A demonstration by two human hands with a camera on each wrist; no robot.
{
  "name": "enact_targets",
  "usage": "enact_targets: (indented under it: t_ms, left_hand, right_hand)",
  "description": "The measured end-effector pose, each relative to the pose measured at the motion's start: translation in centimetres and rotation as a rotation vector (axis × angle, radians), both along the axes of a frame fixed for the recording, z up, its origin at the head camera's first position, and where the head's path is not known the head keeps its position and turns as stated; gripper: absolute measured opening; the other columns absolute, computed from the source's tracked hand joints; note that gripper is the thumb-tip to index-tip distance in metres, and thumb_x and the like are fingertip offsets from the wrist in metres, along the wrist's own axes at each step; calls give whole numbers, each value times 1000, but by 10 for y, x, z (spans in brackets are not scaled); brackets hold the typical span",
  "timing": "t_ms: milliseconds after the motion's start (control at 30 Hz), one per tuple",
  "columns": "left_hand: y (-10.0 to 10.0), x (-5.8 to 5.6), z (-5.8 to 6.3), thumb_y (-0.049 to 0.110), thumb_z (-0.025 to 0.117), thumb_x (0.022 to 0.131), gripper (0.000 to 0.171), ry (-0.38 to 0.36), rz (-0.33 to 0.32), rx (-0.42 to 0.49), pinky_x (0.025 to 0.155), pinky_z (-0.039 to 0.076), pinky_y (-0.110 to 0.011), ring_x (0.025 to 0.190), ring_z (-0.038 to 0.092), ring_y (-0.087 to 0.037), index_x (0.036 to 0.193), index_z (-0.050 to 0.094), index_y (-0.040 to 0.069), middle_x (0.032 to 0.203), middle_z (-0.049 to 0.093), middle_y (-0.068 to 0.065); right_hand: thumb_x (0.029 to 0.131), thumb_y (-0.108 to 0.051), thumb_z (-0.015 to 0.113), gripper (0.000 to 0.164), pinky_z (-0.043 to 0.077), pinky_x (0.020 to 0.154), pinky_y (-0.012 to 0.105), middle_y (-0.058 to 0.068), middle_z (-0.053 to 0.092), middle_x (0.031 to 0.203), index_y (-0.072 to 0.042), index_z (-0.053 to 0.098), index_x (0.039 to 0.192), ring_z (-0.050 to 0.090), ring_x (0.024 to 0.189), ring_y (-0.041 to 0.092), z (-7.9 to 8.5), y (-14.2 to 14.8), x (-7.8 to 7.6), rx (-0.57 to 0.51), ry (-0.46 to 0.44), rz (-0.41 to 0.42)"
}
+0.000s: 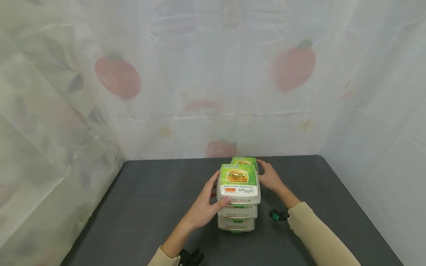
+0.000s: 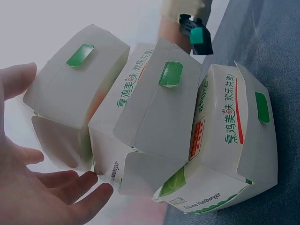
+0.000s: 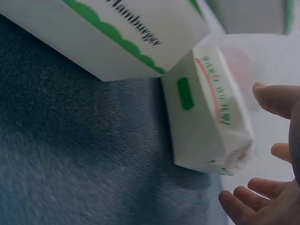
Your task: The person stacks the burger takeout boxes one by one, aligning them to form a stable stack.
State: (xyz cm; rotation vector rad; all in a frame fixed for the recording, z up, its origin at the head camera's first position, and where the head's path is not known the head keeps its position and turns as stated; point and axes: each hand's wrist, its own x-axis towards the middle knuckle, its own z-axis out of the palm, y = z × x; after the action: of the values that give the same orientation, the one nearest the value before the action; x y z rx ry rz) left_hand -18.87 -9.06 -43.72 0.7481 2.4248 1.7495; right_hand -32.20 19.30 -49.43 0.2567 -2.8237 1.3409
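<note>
Three burger cartons, white with green tabs, stand stacked in the head view. The top carton (image 1: 239,181) shows a burger picture on its green lid; below it are the middle carton (image 1: 237,211) and bottom carton (image 1: 236,224). My left hand (image 1: 204,207) is at the stack's left, its thumb against the top carton's front and its fingers spread loosely along the side. Behind the stack is another carton (image 3: 206,112), mostly hidden in the head view. My right hand (image 1: 270,178) reaches beside it, fingers loosely bent; in the right wrist view a gap separates them from it.
The cartons stand on a dark grey table (image 1: 149,207). A pale curtain (image 1: 186,74) with fruit prints hangs just behind its far edge, and a leafy-print curtain (image 1: 50,129) runs along the left. Dark wrist straps (image 1: 279,215) are worn on both arms.
</note>
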Motion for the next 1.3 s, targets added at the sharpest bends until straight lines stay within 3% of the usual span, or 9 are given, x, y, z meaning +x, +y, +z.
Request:
enact_targets:
  t_ms: [200, 433, 600, 767, 900, 1300]
  left_hand:
    - [0, 2, 0, 34, 64, 102, 85, -12, 16, -15, 109, 37, -55, 141, 38, -27, 165, 9, 20, 159, 30, -4]
    - [0, 1, 1, 34, 63, 102, 82, -20, 15, -12, 109, 38, -56, 140, 38, -25, 165, 11, 28, 158, 31, -2]
    - [2, 1, 1, 32, 63, 103, 80, -6, 9, -10, 110, 37, -52, 141, 36, -22, 165, 11, 29, 159, 29, 0]
    - [2, 1, 0, 32, 63, 103, 81, 3, 14, -15, 109, 39, -51, 140, 38, -21, 165, 11, 28, 158, 30, 0]
    - [2, 1, 0, 33, 63, 103, 81, -2, 20, -13, 108, 38, -52, 139, 38, -21, 165, 11, 28, 159, 29, -1]
    - [4, 3, 2, 35, 65, 101, 83, -2, 37, -19, 110, 36, -56, 139, 37, -20, 165, 11, 29, 159, 28, 0]
  right_hand:
    - [96, -27, 69, 83, 38, 107, 64, 30, 31, 158, 4, 24, 158, 35, 142, 50, -13, -2, -4, -48, -3, 50]
    - [97, -26, 69, 86, 34, 112, 60, 30, 34, 156, 5, 19, 159, 35, 143, 46, -18, -6, -4, -100, -24, 38]
    - [98, -20, 67, 83, 41, 109, 56, 31, 35, 155, 5, 18, 160, 43, 138, 44, -20, -5, -3, -155, -28, 40]
    - [97, -17, 68, 85, 50, 96, 49, 31, 32, 156, 3, 15, 161, 47, 134, 44, -19, 0, -1, -216, -44, 49]
    - [97, -17, 68, 87, 52, 92, 47, 30, 30, 157, 0, 13, 162, 46, 134, 45, -14, 7, 0, -248, -53, 48]
    - [96, -34, 74, 97, 47, 99, 54, 26, 31, 158, -8, 11, 164, 44, 136, 43, 21, 31, 5, -292, -12, 2]
